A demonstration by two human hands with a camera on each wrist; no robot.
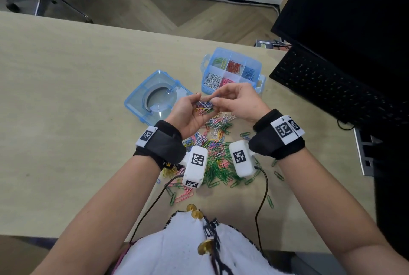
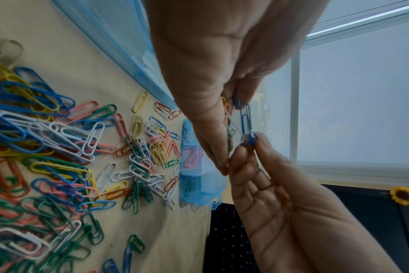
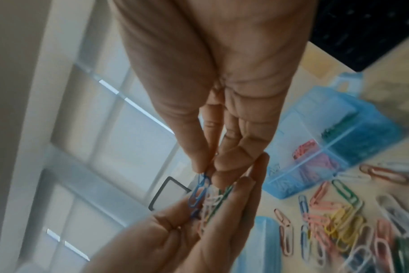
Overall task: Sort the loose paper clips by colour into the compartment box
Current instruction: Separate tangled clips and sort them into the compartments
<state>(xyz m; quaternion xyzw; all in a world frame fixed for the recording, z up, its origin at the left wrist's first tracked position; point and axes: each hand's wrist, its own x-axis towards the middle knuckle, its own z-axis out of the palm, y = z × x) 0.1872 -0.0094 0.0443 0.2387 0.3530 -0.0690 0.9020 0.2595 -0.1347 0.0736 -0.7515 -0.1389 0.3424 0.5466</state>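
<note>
Hands raised; right hand (image 1: 239, 102) pinches blue clip (image 2: 246, 122), left hand (image 1: 188, 113) apparently cupped.

The compartment box (image 1: 254, 62), pale blue translucent plastic, stands open on the surface, its cells holding green, red, blue, white and pink clips apart. Its lid (image 1: 141, 95) lies just beside it. Loose paper clips (image 1: 218, 157) of mixed colours lie scattered in a heap nearer the person. A small bunch of clips (image 1: 204, 106) sits in the left hand (image 1: 188, 115); one blue clip (image 2: 246, 120) is pinched by the right hand (image 1: 239, 102).

Right hand (image 3: 210, 92) pinches a blue clip (image 3: 200, 192) above left hand's (image 3: 175, 238) mixed clips (image 3: 216, 200).
</note>
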